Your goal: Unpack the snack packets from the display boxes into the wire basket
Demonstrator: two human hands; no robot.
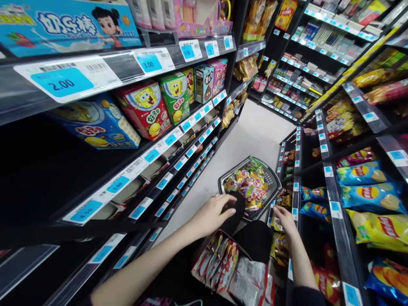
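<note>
You are in a shop, in a narrow aisle with a pale floor (259, 127). To your left, a shelf (126, 66) edged with blue-and-white price tags (70, 80) stands over boxed snacks (145, 104); to your right hang more tagged racks with bags of chips (371, 197). Ahead, more stocked shelves (318, 74) close the view, and a shopping basket (272, 180) of packets (250, 187) sits low before you.

Open floor (255, 131) is being afforded beyond the basket (270, 180), between left shelves (126, 67) and right shelves (334, 238); low forward passage is being obstructed by the basket and knees (255, 242), downward passage by packets (223, 259).
</note>
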